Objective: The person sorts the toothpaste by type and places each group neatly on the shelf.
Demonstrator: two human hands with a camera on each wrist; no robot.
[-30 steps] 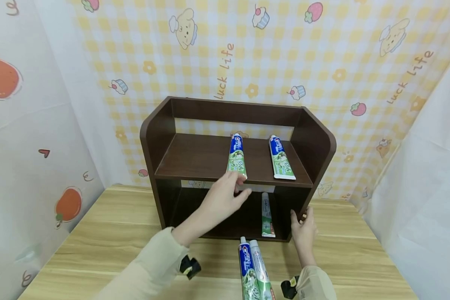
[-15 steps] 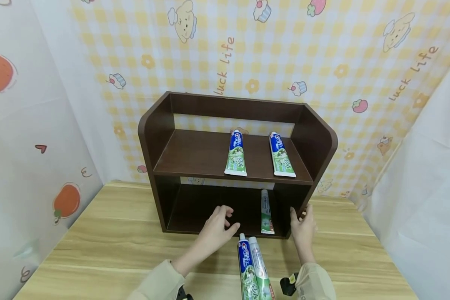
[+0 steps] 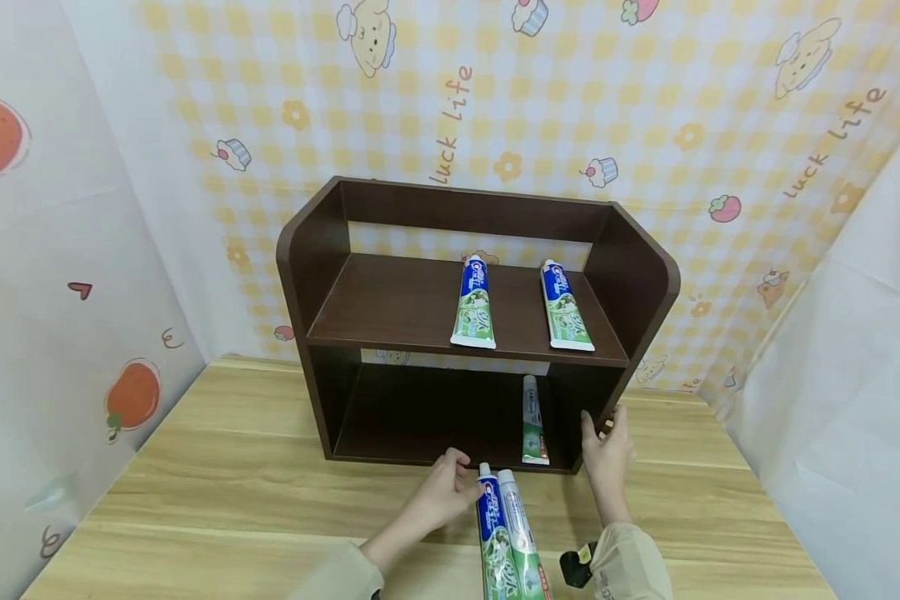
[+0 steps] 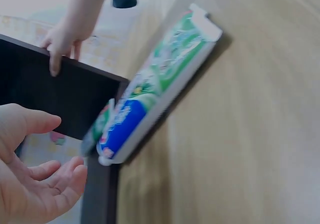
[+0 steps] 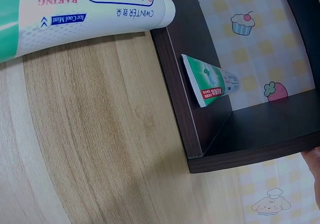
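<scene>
My left hand point(image 3: 441, 496) is beside a blue-and-green toothpaste tube point(image 3: 495, 533) on the table, thumb and fingers spread apart near its capped end. In the left wrist view the gap between thumb and fingers holds nothing, with the tube point(image 4: 155, 79) just past the fingertips. Against that tube lies a white-and-green toothpaste tube point(image 3: 523, 542), cap toward the shelf. My right hand point(image 3: 606, 462) grips the right side panel of a dark brown two-tier shelf point(image 3: 390, 304), thumb on the inner face. Only a sliver of this hand point(image 5: 314, 166) shows in the right wrist view.
Two blue-and-green toothpaste tubes point(image 3: 474, 304) lie apart on the upper tier. A grey-and-green toothpaste tube point(image 3: 535, 425) lies at the right of the lower tier. The shelf stands on a wood-grain table point(image 3: 217, 492) before a yellow checked backdrop point(image 3: 390, 125).
My left hand has come down from the upper-tier tube, past the lower tier, to the tubes on the table. My right hand keeps its grip on the side panel.
</scene>
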